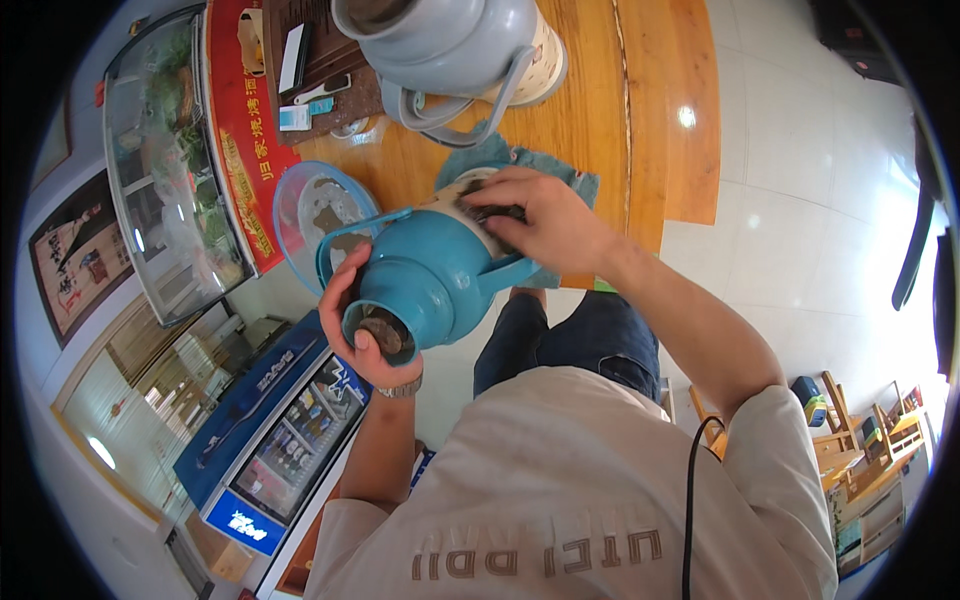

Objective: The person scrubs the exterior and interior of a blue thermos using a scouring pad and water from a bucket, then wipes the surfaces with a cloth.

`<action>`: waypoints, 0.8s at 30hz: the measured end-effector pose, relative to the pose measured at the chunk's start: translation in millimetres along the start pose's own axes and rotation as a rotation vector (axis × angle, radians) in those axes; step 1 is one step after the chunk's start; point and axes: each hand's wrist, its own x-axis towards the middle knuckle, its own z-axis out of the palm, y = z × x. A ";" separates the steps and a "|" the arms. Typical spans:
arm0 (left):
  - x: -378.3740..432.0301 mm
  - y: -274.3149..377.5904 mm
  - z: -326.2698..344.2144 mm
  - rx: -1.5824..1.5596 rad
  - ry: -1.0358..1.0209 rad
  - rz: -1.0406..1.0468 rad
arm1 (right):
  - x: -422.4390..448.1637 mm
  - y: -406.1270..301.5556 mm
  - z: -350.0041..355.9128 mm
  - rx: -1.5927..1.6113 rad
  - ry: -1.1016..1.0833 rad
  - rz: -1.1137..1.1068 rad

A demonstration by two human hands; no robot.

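A teal thermos flask (435, 270) with a cream lower body lies tilted over the table's near edge, its mouth pointing down and left. My left hand (367, 330) grips it at the neck, the thumb on the brown stopper (385, 332) in the mouth. My right hand (551, 217) pinches a dark, crumpled scouring pad (499, 214) against the cream body. Under the flask's base a grey-green cloth (577, 184) lies spread on the wooden table (585, 75). A similar grey flask (450, 52) stands just beyond.
A clear plastic basin (281, 206) with cloudy water is left of the flask. A brush (324, 88) and small boxes (295, 118) lie on a dark tray (360, 94) at the back left. A glass display case (176, 165) and a blue freezer (262, 405) stand further left.
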 end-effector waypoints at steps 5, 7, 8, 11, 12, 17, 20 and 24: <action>3.4 3.8 -1.1 0.020 -0.017 0.008 | 3.9 20.8 -6.2 -0.049 -0.078 -0.071; 6.4 3.3 2.5 0.016 -0.029 0.022 | 12.2 58.0 -13.8 -0.075 -0.143 0.067; 5.7 4.0 2.3 0.025 -0.035 0.026 | 18.0 63.8 -16.6 -0.031 -0.193 0.129; 7.5 1.3 3.7 -0.003 -0.029 0.017 | 27.0 67.2 -20.1 0.058 -0.296 0.112; 7.0 0.4 2.2 -0.023 -0.026 0.000 | 25.6 58.0 -20.9 0.094 -0.321 0.073; 0.5 -3.9 -5.5 -0.005 -0.026 -0.016 | 32.8 38.0 -20.8 0.132 -0.307 -0.109; 4.5 -3.4 -0.8 -0.020 -0.028 0.008 | 32.9 73.9 -28.5 -0.005 -0.272 -0.009; 8.4 0.6 3.1 -0.053 -0.032 -0.016 | 32.9 77.2 -22.9 -0.124 0.075 0.019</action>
